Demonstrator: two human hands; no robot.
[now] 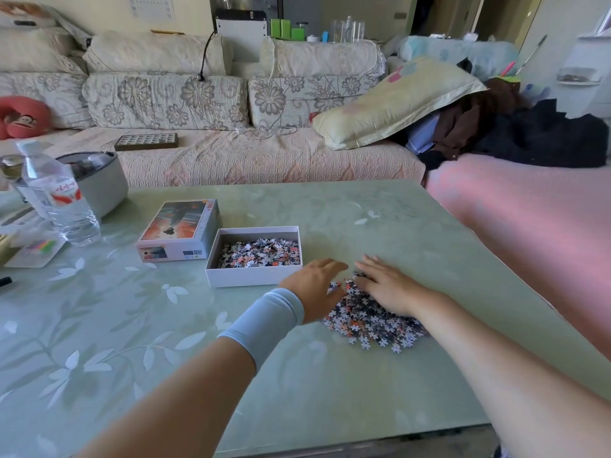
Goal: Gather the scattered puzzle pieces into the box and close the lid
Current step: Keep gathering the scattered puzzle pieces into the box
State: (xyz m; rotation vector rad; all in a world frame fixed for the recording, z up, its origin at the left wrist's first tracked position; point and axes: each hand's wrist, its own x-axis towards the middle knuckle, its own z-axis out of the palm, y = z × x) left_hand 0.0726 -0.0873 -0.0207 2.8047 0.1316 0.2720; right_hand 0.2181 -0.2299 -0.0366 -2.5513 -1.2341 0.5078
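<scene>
While left grip [314,285] and right grip [386,289] lie flat-fingered against the pile [370,322], scooping may spill some short of the box [253,279]

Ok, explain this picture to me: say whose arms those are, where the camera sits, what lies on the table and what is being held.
There is no machine here. A person wears one camera on the head, and it looks down at their own arms. The left hand, above a pale wrist sleeve, touches the left edge of a pile of puzzle pieces. The right hand lies flat on top of the pile. Neither hand seems to grip anything. On the green table, left of the pile, stands the open box, partly filled with pieces. Its printed lid lies beside it. A water bottle stands far left.
</scene>
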